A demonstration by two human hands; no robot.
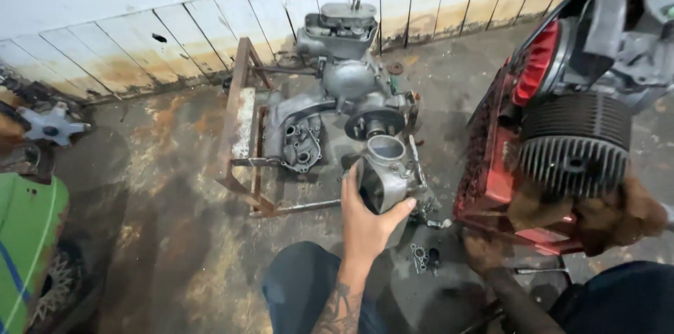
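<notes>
My left hand point(366, 220), on a tattooed forearm, grips a grey cast-metal housing point(390, 165) with a round open bore on top, held just in front of my knee. The housing sits beside a dismantled grey engine point(344, 74) that rests on a rusty metal frame stand point(239, 130). My right hand point(481, 250), dark with grime, is low at the right, against the bottom corner of a red crate point(491, 158). Whether it holds anything is unclear.
A finned black cylinder engine point(576, 141) lies in the red crate with a brown fluffy rag point(611, 214) beneath it. Small loose parts point(423, 257) lie on the stained concrete floor. A green scooter body point(28, 236) and a white star-shaped hub point(53, 125) stand left. White plank wall behind.
</notes>
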